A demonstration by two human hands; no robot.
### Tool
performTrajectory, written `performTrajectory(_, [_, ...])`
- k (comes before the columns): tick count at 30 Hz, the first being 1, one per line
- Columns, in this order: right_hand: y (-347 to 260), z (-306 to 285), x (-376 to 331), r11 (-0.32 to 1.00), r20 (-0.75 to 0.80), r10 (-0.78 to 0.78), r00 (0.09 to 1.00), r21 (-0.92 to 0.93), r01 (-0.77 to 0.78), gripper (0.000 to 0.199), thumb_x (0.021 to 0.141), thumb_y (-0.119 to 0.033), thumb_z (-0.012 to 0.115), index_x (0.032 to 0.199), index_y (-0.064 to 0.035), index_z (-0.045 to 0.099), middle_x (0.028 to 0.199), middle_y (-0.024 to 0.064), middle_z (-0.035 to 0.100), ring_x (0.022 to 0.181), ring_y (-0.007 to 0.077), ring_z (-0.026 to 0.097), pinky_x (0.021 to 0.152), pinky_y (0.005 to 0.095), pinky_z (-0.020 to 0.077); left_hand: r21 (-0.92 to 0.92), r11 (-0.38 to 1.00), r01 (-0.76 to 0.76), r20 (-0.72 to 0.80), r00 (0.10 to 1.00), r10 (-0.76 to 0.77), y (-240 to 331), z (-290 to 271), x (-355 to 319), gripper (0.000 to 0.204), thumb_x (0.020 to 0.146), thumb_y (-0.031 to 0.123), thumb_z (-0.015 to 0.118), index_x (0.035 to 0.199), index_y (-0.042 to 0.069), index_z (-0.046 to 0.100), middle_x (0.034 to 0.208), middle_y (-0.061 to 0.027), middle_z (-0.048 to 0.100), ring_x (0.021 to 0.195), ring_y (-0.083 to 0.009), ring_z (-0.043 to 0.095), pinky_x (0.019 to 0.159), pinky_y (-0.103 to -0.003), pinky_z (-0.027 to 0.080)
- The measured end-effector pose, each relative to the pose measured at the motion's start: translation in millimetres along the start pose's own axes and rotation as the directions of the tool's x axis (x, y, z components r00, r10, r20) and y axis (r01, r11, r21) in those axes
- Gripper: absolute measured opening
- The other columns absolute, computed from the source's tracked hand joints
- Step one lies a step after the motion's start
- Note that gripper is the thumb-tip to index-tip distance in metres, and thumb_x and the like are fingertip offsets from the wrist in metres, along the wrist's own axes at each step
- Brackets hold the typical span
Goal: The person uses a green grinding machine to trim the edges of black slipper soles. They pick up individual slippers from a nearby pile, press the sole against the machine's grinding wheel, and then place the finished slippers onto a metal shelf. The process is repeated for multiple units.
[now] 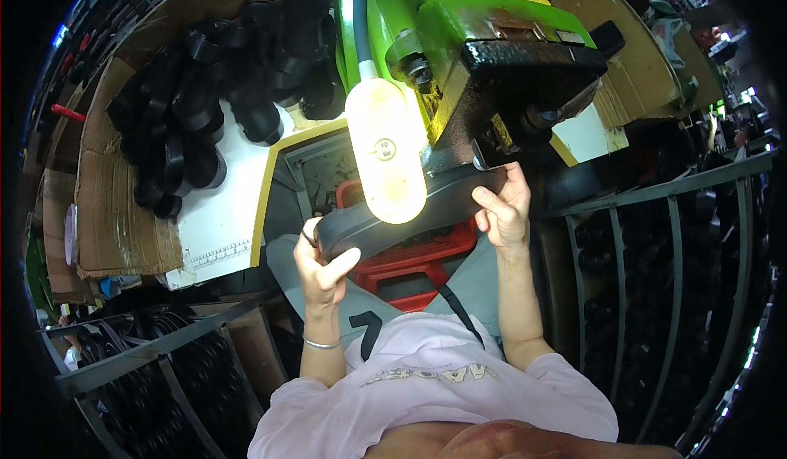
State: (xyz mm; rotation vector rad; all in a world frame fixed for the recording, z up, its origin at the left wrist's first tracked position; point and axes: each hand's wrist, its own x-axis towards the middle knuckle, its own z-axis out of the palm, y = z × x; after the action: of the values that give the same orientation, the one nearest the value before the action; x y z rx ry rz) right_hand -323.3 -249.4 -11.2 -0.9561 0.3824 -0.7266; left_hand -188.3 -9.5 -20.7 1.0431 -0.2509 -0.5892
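Observation:
A black shoe sole [455, 199] is held crosswise in front of me, under the head of a green machine [459, 8]. My left hand [322, 269] grips its left end, thumb on the near side. My right hand [504, 209] is closed on its right end, close below the machine's dark, oily working part [438, 156]. A bright oval lamp [385, 152] on a bendable neck hides part of the sole's middle and far edge. Where the sole meets the machine is partly hidden.
To the left, black soles [197, 90] are heaped on a white tabletop [215, 221] beside a cardboard box [102, 188]. A red plastic stool or crate [410, 266] sits below the sole. Metal racks [676, 246] with dark items flank me; another cardboard box [648, 78] stands right of the machine.

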Motion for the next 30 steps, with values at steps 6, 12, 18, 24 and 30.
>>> performTrajectory(6, [12.8,27.7,-0.5,0.999,0.067,0.008,0.998,-0.045,-0.005,0.048,0.073,0.011,0.071,0.114,0.0008,0.048,0.098,0.0118,0.062,0.068,0.0105,0.06,0.039,0.0189,0.0431,-0.034,0.999,0.022,-0.009,1.0,-0.022,-3.0,-33.4,-9.6,0.052,0.066,-0.004,0.076,0.113,0.0,0.053,0.104,-0.0082,0.061,0.095,-0.0165,0.06,0.089,-0.029,0.048])
performTrajectory(12, [17.9,25.8,0.4,0.973,0.145,-0.035,0.989,-0.22,0.067,0.049,0.07,0.01,0.076,0.111,0.0012,0.05,0.098,0.0106,0.064,0.082,0.014,0.064,0.064,0.023,0.053,0.864,0.501,0.055,0.151,0.921,-0.36,7.8,-26.4,11.8,0.047,0.063,0.023,0.087,0.097,0.0,0.066,0.087,-0.0102,0.07,0.08,-0.015,0.066,0.076,-0.03,0.05])
performTrajectory(18, [30.6,32.9,-1.2,0.928,0.169,-0.219,0.961,-0.267,0.259,0.052,0.07,0.006,0.079,0.113,0.0009,0.049,0.104,0.0107,0.063,0.09,0.015,0.063,0.072,0.0255,0.0549,0.665,0.628,-0.404,0.361,0.91,0.204,-4.5,61.0,44.1,0.024,0.073,0.013,0.081,0.087,0.0,0.068,0.07,-0.0039,0.064,0.063,-0.0104,0.054,0.06,-0.027,0.046])
performTrajectory(24, [31.0,8.5,-15.1,0.965,-0.007,-0.099,0.995,-0.246,0.094,0.046,0.08,-0.01,0.077,0.117,-0.0001,0.051,0.102,0.0082,0.063,0.077,0.0089,0.061,0.045,0.0172,0.0448,0.567,0.747,-0.349,0.288,0.933,0.217,-34.7,70.5,49.4,0.019,0.077,0.01,0.079,0.086,-0.002,0.068,0.076,-0.0039,0.066,0.066,-0.0077,0.056,0.062,-0.024,0.046])
performTrajectory(30, [33.6,26.3,-11.2,0.922,0.139,-0.127,0.982,-0.349,0.169,0.034,0.077,0.003,0.074,0.104,0.0023,0.055,0.089,0.0089,0.064,0.073,0.0073,0.06,0.047,0.0172,0.0447,0.314,0.908,-0.278,0.078,0.96,0.267,-54.1,56.6,22.9,0.025,0.08,0.005,0.075,0.1,-0.004,0.064,0.091,-0.0052,0.066,0.082,-0.0096,0.058,0.073,-0.024,0.047])
